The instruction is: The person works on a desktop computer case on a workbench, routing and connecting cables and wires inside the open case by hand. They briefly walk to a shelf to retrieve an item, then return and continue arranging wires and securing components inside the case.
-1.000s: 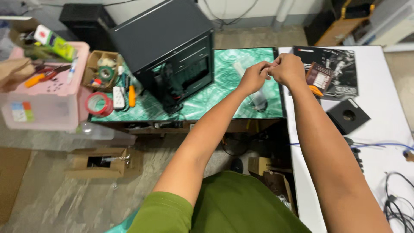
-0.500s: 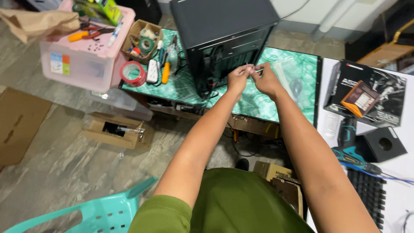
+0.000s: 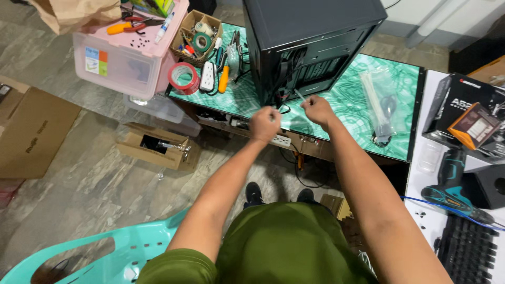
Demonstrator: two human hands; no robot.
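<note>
Right hand (image 3: 317, 109) pinches perhaps a cable tie (image 3: 300, 95).

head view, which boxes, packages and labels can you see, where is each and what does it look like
Black product box: white table at right, flat, pale lettering.
Small orange-and-brown box: lying on the black box.
Clear bag of white cable ties: green mat, right of the black computer case.
Label: front of the pink-lidded clear bin, blue, orange and pale squares.
Open cardboard box: floor below the table.
</note>
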